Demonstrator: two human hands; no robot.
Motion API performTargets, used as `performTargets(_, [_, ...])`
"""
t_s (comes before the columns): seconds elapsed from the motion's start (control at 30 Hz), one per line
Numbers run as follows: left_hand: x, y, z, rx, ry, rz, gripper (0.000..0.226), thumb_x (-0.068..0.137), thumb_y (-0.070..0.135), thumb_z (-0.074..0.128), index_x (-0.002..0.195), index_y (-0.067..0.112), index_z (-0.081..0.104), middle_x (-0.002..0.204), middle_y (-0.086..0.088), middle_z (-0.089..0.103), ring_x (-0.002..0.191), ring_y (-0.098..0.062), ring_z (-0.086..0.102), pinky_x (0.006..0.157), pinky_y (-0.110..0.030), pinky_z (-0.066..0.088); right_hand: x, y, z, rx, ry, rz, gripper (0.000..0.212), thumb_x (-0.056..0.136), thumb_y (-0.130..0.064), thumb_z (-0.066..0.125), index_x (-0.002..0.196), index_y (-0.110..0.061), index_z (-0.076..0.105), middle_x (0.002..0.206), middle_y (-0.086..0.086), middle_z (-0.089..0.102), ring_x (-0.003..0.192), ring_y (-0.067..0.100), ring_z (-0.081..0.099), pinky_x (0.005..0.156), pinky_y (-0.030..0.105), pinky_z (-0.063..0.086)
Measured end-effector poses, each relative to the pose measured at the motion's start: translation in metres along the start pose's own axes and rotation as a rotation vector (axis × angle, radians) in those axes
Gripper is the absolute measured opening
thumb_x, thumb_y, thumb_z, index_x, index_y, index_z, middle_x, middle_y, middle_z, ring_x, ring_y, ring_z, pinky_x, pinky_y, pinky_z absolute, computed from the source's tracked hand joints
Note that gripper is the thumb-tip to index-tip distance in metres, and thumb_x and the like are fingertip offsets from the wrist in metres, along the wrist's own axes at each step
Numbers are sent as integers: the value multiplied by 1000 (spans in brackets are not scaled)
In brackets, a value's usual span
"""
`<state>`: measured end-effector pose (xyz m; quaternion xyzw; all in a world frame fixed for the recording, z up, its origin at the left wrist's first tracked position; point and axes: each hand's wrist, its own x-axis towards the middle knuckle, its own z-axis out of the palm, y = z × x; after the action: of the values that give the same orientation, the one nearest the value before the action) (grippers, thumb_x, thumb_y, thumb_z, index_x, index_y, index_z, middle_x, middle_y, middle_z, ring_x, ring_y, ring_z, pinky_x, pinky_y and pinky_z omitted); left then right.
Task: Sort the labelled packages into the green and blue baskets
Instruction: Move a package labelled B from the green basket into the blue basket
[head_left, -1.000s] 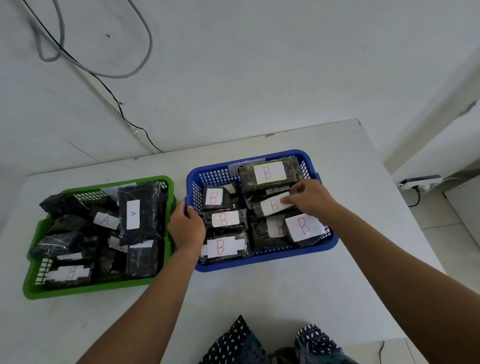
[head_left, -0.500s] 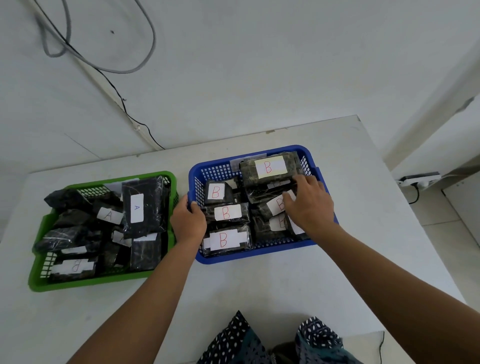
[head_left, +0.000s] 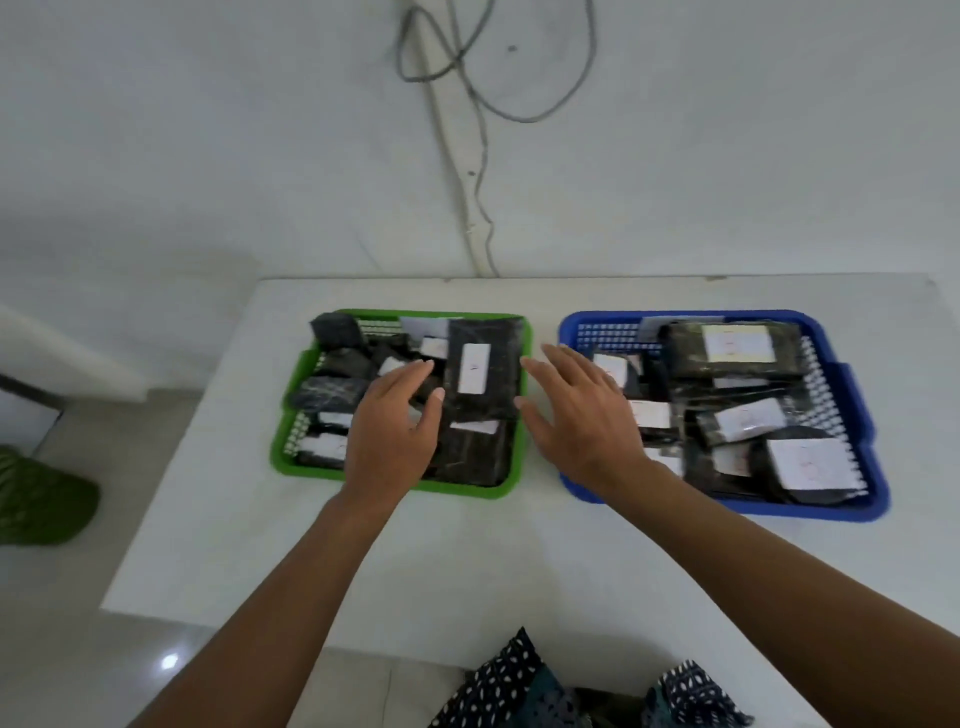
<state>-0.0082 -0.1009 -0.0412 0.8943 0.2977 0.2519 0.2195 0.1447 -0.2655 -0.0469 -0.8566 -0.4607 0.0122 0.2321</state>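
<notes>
Head view, looking down over my forearms: my left hand (head_left: 387, 431) hangs spread over the green perforated plastic basket (head_left: 524, 364), fingers straight and loose, gripping nothing. My right hand (head_left: 582, 415) is splayed wide between the two baskets, its fingers pointing toward the green one and its heel over the near left corner of the blue perforated plastic basket (head_left: 852, 426). It is empty too.

The dark plastic-wrapped packages with white paper labels sit in both baskets on the white desk (head_left: 467, 561). One long black package (head_left: 483, 376) lies on top at the green basket's right side, label up, directly between my two hands and just beside my left thumb. I judge both hands are closing on it from either side, which would explain the open, flanking pose. The blue basket's packages (head_left: 737, 353) lie label up, stacked close, to the right of my right hand. Motion blur keeps me from reading any letter, so I cannot tell which package is misplaced.
</notes>
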Motion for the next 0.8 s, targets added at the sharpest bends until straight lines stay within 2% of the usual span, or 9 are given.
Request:
performTargets(0.13, [-7, -75, -35, 128, 9, -52, 36, 95, 21, 65, 128, 8, 66, 132, -7, 63, 127, -24, 54, 104, -43, 47, 11, -63, 33, 54, 9, -125, 45, 92, -32, 67, 134, -14, 61, 138, 10, 59, 131, 31, 51, 104, 48, 46])
performTargets(0.27, [-9, -137, -51, 186, -27, -151, 40, 95, 23, 63, 132, 8, 62, 138, -8, 59, 129, -27, 51, 104, -50, 46, 22, -106, 67, 59, -72, -185, 41, 91, -27, 66, 130, -15, 64, 133, 6, 62, 126, 28, 55, 102, 45, 47])
performTargets(0.4, [-4, -176, -51, 151, -74, -277, 45, 101, 25, 50, 143, 10, 49, 149, -10, 46, 138, -27, 39, 111, -49, 38, 37, -132, 94, 32, -284, -111, 45, 96, -28, 57, 138, -13, 56, 140, 6, 57, 131, 26, 50, 102, 41, 45])
performTargets(0.53, [4, -201, -45, 20, -123, -409, 49, 105, 24, 40, 152, 13, 33, 153, -10, 41, 140, -28, 39, 111, -43, 38, 53, -152, 114, -32, -569, 70, 36, 100, -23, 48, 133, -11, 55, 133, 12, 56, 119, 33, 55, 95, 44, 51])
performTargets(0.6, [9, -209, -41, -43, -168, -433, 49, 105, 22, 39, 153, 13, 33, 148, -12, 48, 133, -30, 47, 108, -42, 42, 63, -158, 122, -66, -654, 175, 31, 99, -21, 51, 128, -12, 57, 126, 14, 58, 112, 35, 59, 92, 44, 53])
performTargets(0.63, [11, -212, -40, -74, -187, -429, 47, 105, 20, 38, 152, 13, 35, 140, -12, 56, 123, -29, 55, 102, -40, 48, 68, -160, 125, -75, -658, 218, 30, 98, -21, 53, 126, -12, 58, 124, 14, 59, 110, 35, 61, 91, 43, 54])
performTargets(0.7, [13, -215, -39, -132, -186, -407, 43, 105, 16, 36, 148, 14, 41, 119, -10, 67, 93, -21, 63, 78, -30, 52, 76, -162, 132, -79, -637, 274, 32, 95, -25, 61, 124, -13, 59, 122, 13, 59, 110, 34, 61, 91, 44, 54])
performTargets(0.73, [13, -215, -38, -146, -172, -398, 41, 105, 15, 36, 145, 14, 43, 113, -9, 68, 86, -19, 62, 73, -28, 50, 79, -163, 135, -91, -636, 276, 36, 92, -28, 65, 124, -13, 59, 123, 11, 58, 112, 33, 59, 92, 44, 53])
performTargets(0.8, [12, -216, -35, -154, -153, -394, 39, 105, 15, 36, 143, 11, 45, 108, -12, 69, 87, -24, 63, 74, -34, 52, 84, -164, 140, -141, -662, 262, 43, 90, -31, 70, 127, -15, 58, 126, 9, 57, 118, 31, 55, 94, 44, 52])
